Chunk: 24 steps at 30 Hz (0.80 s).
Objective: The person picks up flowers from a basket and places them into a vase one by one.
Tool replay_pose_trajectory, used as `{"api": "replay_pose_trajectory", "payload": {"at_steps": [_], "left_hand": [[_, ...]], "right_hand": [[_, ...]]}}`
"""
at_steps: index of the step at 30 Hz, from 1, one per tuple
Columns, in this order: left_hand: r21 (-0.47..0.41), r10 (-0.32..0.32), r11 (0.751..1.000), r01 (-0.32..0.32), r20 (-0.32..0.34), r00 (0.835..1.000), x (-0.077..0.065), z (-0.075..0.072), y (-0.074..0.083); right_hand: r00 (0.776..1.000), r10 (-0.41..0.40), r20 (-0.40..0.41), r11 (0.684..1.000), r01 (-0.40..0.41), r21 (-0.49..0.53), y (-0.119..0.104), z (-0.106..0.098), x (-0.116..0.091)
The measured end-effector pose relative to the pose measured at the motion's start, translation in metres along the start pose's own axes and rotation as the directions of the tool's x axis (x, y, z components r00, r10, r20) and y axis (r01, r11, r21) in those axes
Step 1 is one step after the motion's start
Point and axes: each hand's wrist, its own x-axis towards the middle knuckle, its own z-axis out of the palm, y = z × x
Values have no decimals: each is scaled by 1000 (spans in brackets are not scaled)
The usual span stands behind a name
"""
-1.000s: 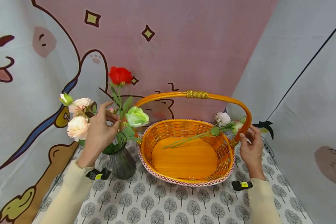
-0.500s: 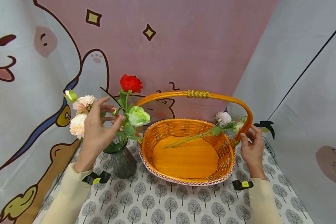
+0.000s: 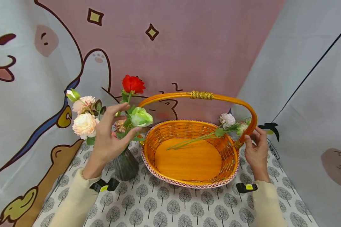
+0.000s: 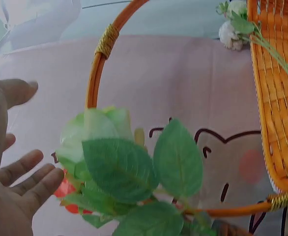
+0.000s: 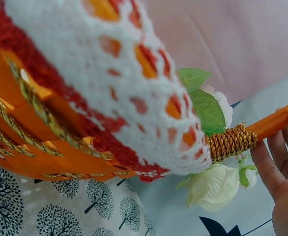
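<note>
My left hand (image 3: 109,135) is at the flowers in the grey ribbed vase (image 3: 126,167), its fingers spread and thumb apart. It is close to a pale green rose (image 3: 141,117), which the left wrist view shows beside the fingers. A red flower (image 3: 133,84) rises above, and peach flowers (image 3: 84,125) lean out left. My right hand (image 3: 257,151) grips the right end of the orange basket's handle (image 5: 274,123), thumb in front and fingers behind. In the oval basket (image 3: 187,164), two green stems slant down from white flowers (image 3: 227,120) at the right back rim.
The cloth under everything is white with grey trees (image 3: 173,207). Behind stands a pink and grey cartoon curtain (image 3: 193,47), close to the basket's back. The basket's tall handle arches over it, wrapped in gold cord (image 3: 201,95) at the top.
My left hand has come away from the stems, moving a little right and down with the fingers opening. The red flower has shifted right and lower. My right hand has stayed on the handle.
</note>
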Motion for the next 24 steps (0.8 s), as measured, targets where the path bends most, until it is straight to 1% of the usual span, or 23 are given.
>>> {"api": "replay_pose_trajectory", "payload": {"at_steps": [3,9,13,17,19,21,24], "left_hand": [[-56,23,998,-22,16,1000,0,8,2],[-158,35,987,-28,43,998,-3,25,8],[-194,17,981,-3,74,997,-3,37,11],[-180,-38,982,63,143,989,-5,48,12],[-181,-51,980,84,175,983,-6,55,11],[-186,-46,979,82,195,980,-7,61,7],[-221,-37,971,86,220,975,-9,71,2]], "right_hand": [[1000,1,1,1000,-1,-7,0,0,-1],[1000,-29,1,999,29,19,3,0,-2],[999,-43,-3,999,43,27,3,0,-2],[999,-48,-7,999,48,23,3,1,0],[999,-50,-10,998,50,24,3,1,1],[999,-48,-12,999,49,24,3,2,2],[999,-45,-10,999,45,21,2,2,2]]}}
